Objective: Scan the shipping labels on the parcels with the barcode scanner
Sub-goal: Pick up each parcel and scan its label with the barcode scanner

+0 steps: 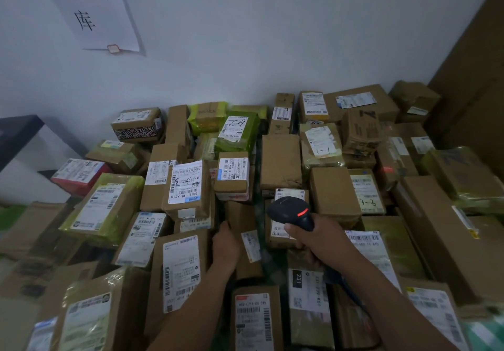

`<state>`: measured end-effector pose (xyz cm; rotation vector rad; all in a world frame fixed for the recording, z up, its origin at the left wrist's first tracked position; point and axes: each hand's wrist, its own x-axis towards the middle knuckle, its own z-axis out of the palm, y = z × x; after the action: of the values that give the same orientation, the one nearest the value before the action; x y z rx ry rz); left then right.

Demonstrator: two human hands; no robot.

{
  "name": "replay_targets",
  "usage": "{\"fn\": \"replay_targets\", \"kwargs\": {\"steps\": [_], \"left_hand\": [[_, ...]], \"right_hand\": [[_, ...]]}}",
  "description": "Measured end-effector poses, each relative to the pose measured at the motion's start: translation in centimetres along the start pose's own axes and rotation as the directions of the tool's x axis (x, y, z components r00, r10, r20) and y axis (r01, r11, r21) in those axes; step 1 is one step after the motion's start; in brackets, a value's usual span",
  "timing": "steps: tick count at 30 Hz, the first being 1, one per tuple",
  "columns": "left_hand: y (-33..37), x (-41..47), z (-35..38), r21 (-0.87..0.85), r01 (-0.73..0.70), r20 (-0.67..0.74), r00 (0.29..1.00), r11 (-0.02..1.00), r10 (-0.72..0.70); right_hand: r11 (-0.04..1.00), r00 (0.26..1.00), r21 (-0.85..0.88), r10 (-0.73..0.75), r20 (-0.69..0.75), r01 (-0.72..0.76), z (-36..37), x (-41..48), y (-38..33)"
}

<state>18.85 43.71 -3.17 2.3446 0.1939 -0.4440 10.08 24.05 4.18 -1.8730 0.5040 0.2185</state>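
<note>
One scanner [290, 210] — black, curved plastic, red light — gripped in right hand [316, 239]. Left of scanner: left hand [225, 244] on creased cardboard box [244, 220]; finger curl unclear.

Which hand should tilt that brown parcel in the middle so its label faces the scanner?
Left. The left hand touches the brown parcel and holds nothing else, while the right hand is occupied gripping the barcode scanner.

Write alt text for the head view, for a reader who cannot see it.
A right hand grips a black scanner, its red light lit, over a heap of labelled parcels. The left hand touches a brown box in the middle. A paper sign hangs on the white wall.
</note>
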Motion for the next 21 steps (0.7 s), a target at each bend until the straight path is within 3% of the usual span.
{"fn": "replay_targets", "kwargs": {"steps": [2, 7, 9, 11, 13, 15, 16, 17, 19, 21], "left_hand": [[-0.4, 0.5, 0.4, -0.026, -0.001, 0.036, 0.999, 1.000, 0.002], [-1.6, 1.5, 1.4, 0.112, -0.091, 0.134, 0.988, 0.990, 0.076], [-0.9, 1.3, 1.2, 0.173, -0.195, 0.094, 0.979, 0.965, 0.181], [0.0, 0.4, 0.4, 0.115, -0.309, -0.040, 0.948, 0.944, 0.316], [0.9, -0.7, -1.2, 0.157, -0.430, -0.249, 0.854, 0.889, 0.457], [1.5, -1.2, -3.3, 0.278, -0.490, -0.462, 0.686, 0.826, 0.562], [1.8, -1.1, -4.4, 0.343, -0.472, -0.535, 0.613, 0.812, 0.582], [2.1, -0.7, -5.5, 0.376, -0.408, -0.579, 0.597, 0.832, 0.555], [2.7, 0.7, -7.4, 0.375, -0.171, -0.571, 0.731, 0.911, 0.373], [2.8, 1.9, -8.7, 0.375, 0.053, -0.481, 0.864, 0.925, 0.145]], "right_hand": [[1.000, 1.000, 0.008, 0.014, 0.004, -0.014, 0.0, 0.1, 0.2], [1.000, 1.000, 0.011, 0.022, 0.010, -0.022, 0.2, 0.4, 0.2], [1.000, 1.000, 0.020, 0.018, 0.005, -0.018, 0.4, 0.7, -0.2], [0.999, 1.000, 0.046, 0.004, -0.010, -0.004, 0.7, 1.0, -0.8], [0.997, 0.999, 0.073, -0.015, -0.036, 0.017, 1.1, 1.5, -1.6], [0.993, 0.998, 0.117, -0.019, -0.054, 0.025, 1.4, 1.9, -2.4], [0.989, 0.998, 0.149, -0.016, -0.060, 0.025, 1.6, 2.2, -2.9], [0.983, 0.998, 0.180, -0.013, -0.067, 0.025, 1.7, 2.5, -3.3], [0.976, 0.997, 0.216, -0.013, -0.081, 0.031, 2.2, 2.9, -4.1], [0.972, 0.996, 0.232, -0.016, -0.086, 0.036, 2.6, 3.1, -4.5]]}}
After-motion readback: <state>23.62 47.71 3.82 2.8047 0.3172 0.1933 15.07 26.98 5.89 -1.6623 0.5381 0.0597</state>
